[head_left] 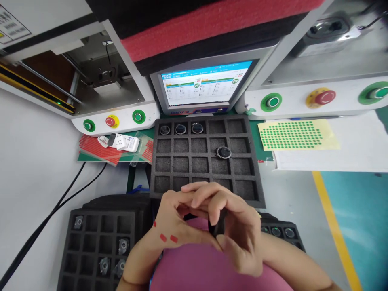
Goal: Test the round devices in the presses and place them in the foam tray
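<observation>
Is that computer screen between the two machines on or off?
On: the screen is lit, showing a blue banner, white panels and two green OK badges.

A small black object is seen in the right hand; the left hand is marked with red rectangular patches. On the dark grey, square-celled foam tray, the round watch-like pieces are faced in black and rimmed in silver. The pale yellow paper sheet is patterned with rows of green dots. The thick, long foam block is banded in black and red.
</observation>
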`<state>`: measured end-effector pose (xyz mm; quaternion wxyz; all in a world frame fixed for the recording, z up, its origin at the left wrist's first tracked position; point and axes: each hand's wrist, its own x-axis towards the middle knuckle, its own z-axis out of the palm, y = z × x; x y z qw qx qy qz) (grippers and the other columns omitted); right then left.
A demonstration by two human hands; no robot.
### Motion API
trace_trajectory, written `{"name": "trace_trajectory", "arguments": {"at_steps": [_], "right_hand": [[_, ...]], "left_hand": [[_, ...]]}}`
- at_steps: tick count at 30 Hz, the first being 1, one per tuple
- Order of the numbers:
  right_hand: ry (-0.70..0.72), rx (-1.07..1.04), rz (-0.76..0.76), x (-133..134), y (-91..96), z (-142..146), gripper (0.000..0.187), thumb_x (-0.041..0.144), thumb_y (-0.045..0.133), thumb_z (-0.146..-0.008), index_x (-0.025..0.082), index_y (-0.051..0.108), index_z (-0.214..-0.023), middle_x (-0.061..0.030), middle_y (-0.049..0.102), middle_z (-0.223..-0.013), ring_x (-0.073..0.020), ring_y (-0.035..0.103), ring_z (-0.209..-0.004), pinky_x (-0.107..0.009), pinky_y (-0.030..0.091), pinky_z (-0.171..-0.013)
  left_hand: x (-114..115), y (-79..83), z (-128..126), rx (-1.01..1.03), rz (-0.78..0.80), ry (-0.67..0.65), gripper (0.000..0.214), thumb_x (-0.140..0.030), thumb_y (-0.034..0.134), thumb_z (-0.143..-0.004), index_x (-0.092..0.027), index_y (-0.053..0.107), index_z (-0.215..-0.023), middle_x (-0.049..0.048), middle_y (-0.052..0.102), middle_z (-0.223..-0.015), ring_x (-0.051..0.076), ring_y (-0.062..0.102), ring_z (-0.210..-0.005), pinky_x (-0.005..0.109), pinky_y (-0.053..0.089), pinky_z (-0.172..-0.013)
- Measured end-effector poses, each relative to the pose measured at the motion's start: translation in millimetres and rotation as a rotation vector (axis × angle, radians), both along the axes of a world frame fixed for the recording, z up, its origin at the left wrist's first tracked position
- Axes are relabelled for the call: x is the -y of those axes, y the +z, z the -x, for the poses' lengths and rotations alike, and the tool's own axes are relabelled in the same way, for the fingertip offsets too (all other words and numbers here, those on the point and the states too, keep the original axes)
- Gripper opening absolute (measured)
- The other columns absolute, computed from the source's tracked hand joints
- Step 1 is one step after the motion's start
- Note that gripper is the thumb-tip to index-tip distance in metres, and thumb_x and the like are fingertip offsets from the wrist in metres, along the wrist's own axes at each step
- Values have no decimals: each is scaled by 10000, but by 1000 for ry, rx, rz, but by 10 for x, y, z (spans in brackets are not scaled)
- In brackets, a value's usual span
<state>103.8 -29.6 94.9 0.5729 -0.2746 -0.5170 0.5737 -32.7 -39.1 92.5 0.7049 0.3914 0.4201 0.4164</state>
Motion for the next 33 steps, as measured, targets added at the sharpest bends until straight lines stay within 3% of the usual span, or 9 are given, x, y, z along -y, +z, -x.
{"name": "trace_trajectory", "arguments": {"at_steps": [4, 8, 11, 14, 19, 23, 27, 33], "right_hand": [[49, -30, 14, -4, 20, 25, 242, 399, 560, -872, 210, 497, -734, -63, 600, -821, -287, 640, -946, -434, 561, -790], [50, -31, -17, -10, -26, 11, 215, 379, 564, -875, 217, 502, -749, -58, 588, -808, -292, 644, -926, -461, 559, -791], [95, -12, -58, -22, -59, -42, 161, 364, 571, -865, 220, 533, -804, -68, 602, -863, -304, 635, -983, -475, 545, -834], [211, 36, -94, -38, -70, -122, 150, 326, 575, -853, 227, 569, -966, -87, 609, -980, -317, 582, -1105, -485, 516, -899], [277, 30, -54, -33, -56, -184, 205, 282, 562, -851, 234, 564, -1050, -94, 593, -1016, -310, 548, -1117, -487, 504, -904], [283, -20, 8, -37, -53, -164, 156, 228, 594, -832, 227, 568, -986, -83, 596, -976, -296, 537, -1126, -469, 494, -916], [328, -110, 34, -68, -86, -154, 123, 226, 613, -842, 213, 558, -952, -58, 560, -903, -255, 547, -1060, -461, 459, -958], [289, -154, 88, -89, -159, -129, 111, 295, 591, -860, 203, 547, -906, -59, 532, -859, -255, 559, -998, -466, 464, -920]], "left_hand": [[81, 4, 27, -209, -58, 35, 341, -322, 939, -460, -142, 766, -691, 12, 664, -582, 154, 604, -577, 237, 501, -566], [96, -2, 30, -248, -51, 33, 398, -442, 918, -463, -144, 748, -665, 16, 643, -565, 148, 567, -549, 247, 491, -541], [61, -14, 25, -134, -28, 13, 364, -346, 941, -443, -153, 753, -688, 10, 669, -610, 161, 609, -596, 262, 528, -614], [10, -59, 6, 133, 32, -68, 389, -268, 952, -420, -158, 772, -746, 27, 722, -716, 225, 686, -731, 315, 566, -722], [-32, -149, -42, 340, 44, -81, 447, -193, 959, -381, -161, 778, -789, 24, 742, -751, 220, 699, -740, 321, 575, -738], [-40, -119, -59, 369, 69, -65, 460, -121, 952, -368, -175, 783, -792, -12, 733, -710, 181, 701, -727, 261, 563, -730], [-41, -89, -60, 318, 117, -3, 405, -93, 950, -331, -158, 745, -674, -24, 712, -672, 174, 686, -714, 260, 554, -716], [-61, -161, -86, 227, 213, 5, 432, -237, 963, -332, -119, 686, -642, -3, 674, -626, 200, 676, -643, 287, 557, -603]]}}
